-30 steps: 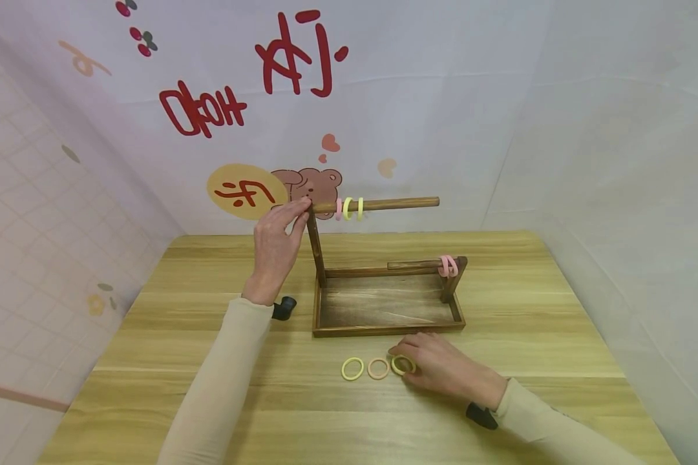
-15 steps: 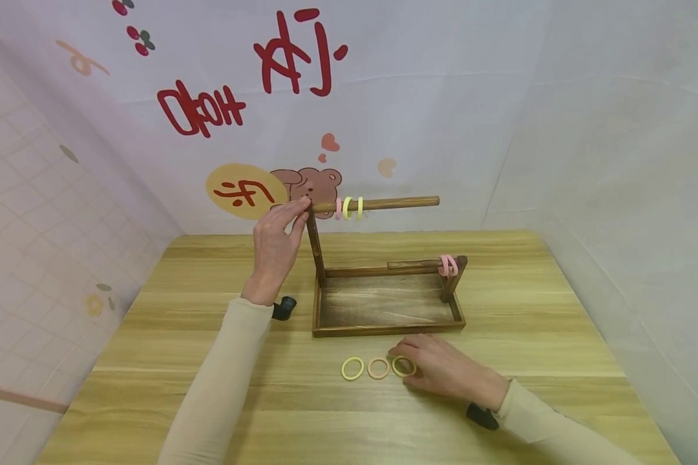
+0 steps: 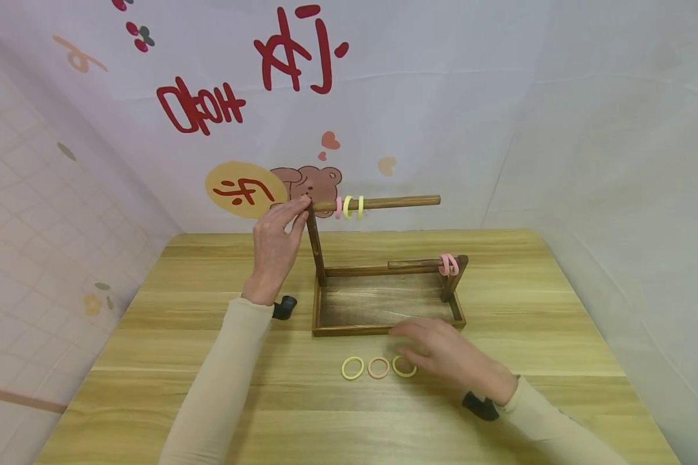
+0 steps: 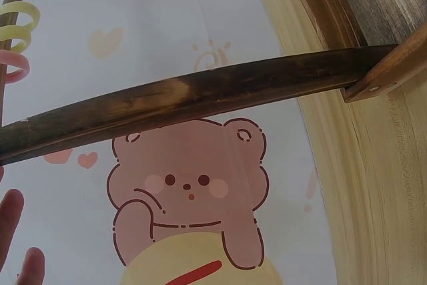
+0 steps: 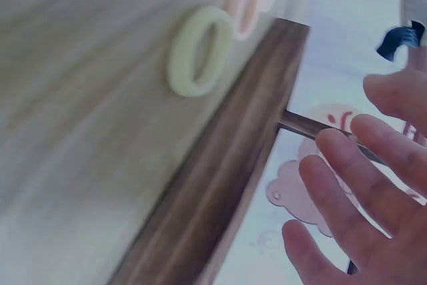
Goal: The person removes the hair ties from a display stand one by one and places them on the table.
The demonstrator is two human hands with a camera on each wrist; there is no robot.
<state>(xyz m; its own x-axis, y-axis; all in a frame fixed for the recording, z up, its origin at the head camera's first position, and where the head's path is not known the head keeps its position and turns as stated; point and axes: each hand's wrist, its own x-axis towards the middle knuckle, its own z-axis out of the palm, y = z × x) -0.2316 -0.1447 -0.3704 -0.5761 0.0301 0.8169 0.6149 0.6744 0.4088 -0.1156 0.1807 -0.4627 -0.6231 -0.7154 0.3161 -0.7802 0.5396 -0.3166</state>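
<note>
My left hand [image 3: 276, 242] touches the top of the tall post [image 3: 317, 248] on a dark wooden rack, fingers extended. From that post runs an upper rod [image 3: 404, 202] bearing a pink ring [image 3: 338, 208] and two yellow rings [image 3: 360, 207]. Pink rings [image 3: 444, 265] hang on the lower rod [image 3: 413, 264] at its post end. My right hand [image 3: 444, 354] hovers by the rack's front edge, holding nothing, its fingers spread in the right wrist view. Below it on the table lie a yellow ring [image 5: 177, 65], a peach ring [image 3: 379, 378] and another yellow ring [image 3: 352, 378] in a row.
The rack's shallow tray base [image 3: 355, 331] stands on the wood-grain table [image 3: 209, 387]. Behind it hangs a white printed curtain [image 3: 442, 97] with a bear. A black wrist-camera piece [image 3: 480, 406] sits under the right wrist, another [image 3: 285, 308] by the left.
My right hand has lifted off the rightmost yellow ring, its fingers opening and moving up toward the rack's front edge. That ring stays on the table. The left hand has kept its place.
</note>
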